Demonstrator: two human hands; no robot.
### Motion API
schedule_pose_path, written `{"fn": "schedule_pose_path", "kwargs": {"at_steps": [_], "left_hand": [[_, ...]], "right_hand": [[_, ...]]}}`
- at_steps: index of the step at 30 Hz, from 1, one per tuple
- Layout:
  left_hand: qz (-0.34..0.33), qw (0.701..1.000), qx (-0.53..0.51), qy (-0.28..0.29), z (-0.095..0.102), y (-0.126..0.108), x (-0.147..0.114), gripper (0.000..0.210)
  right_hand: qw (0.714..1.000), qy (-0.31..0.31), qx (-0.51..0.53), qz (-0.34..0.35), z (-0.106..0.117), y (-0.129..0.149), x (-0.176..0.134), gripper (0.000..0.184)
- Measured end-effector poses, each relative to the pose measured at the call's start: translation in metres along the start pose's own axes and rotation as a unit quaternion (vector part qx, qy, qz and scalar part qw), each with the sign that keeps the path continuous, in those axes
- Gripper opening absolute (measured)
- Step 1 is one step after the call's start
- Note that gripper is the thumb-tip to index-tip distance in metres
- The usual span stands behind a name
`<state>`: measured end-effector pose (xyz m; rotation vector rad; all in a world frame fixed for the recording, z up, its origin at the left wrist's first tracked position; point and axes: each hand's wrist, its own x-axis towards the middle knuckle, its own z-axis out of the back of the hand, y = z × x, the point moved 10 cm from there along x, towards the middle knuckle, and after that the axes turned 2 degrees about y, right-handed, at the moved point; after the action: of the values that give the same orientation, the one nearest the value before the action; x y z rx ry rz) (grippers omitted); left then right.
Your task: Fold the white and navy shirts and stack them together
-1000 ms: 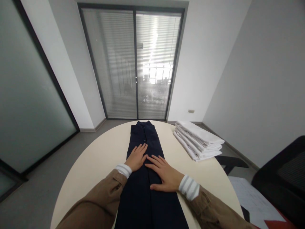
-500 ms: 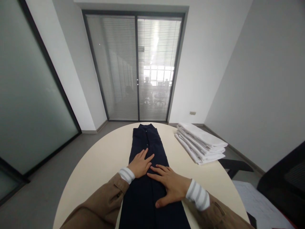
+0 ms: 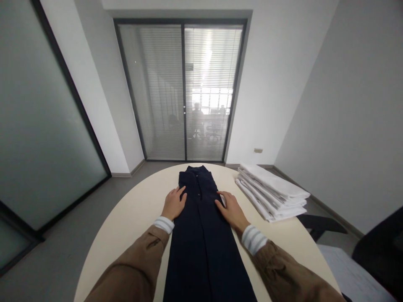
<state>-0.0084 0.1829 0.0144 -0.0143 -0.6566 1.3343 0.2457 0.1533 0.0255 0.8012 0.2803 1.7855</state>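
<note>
A dark navy shirt (image 3: 201,239), folded into a long strip, lies flat along the table with its collar at the far end. Small buttons show down its upper front. At its left edge rests my left hand (image 3: 174,203), thumb on the cloth and apart from the fingers. My right hand (image 3: 232,209) touches the opposite edge, a little below the collar, its thumb also spread from the fingers. Both hands look open, though some fingertips are hidden at the cloth's sides.
The shirt lies on a round cream table (image 3: 126,239). A stack of folded white cloth (image 3: 272,191) sits at the table's right rim. Beyond that side is a black chair (image 3: 380,251), with white papers (image 3: 352,272) beside it. Glass doors (image 3: 184,92) stand behind the table.
My hands have moved apart, from lying flat on the middle of the shirt to its two side edges, and farther toward the collar. The view has shifted slightly.
</note>
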Motion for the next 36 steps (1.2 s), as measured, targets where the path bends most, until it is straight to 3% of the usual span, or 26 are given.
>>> {"fn": "schedule_pose_path", "kwargs": {"at_steps": [5,14,22,26,31,36], "left_hand": [[0.038,0.999,0.0,0.032,-0.017,0.022,0.011,0.048],[0.025,0.996,-0.068,0.041,-0.025,0.042,0.047,0.051],[0.062,0.988,-0.135,0.042,-0.041,0.068,0.082,0.047],[0.051,0.983,-0.173,0.038,-0.05,0.069,0.092,0.043],[0.031,0.973,-0.23,0.012,-0.036,0.052,0.093,0.042],[0.019,0.945,-0.323,-0.046,0.001,0.027,0.083,0.038]], "right_hand": [[0.995,0.009,-0.001,-0.096,-0.015,-0.038,0.034,0.06],[0.988,0.02,0.096,-0.118,-0.045,-0.069,0.088,0.063],[0.986,0.031,0.114,-0.113,-0.067,-0.086,0.133,0.051],[0.979,0.017,0.161,-0.123,-0.076,-0.1,0.148,0.041],[0.965,-0.01,0.236,-0.111,-0.071,-0.094,0.15,0.039],[0.923,-0.086,0.358,-0.109,-0.036,-0.072,0.139,0.048]]}}
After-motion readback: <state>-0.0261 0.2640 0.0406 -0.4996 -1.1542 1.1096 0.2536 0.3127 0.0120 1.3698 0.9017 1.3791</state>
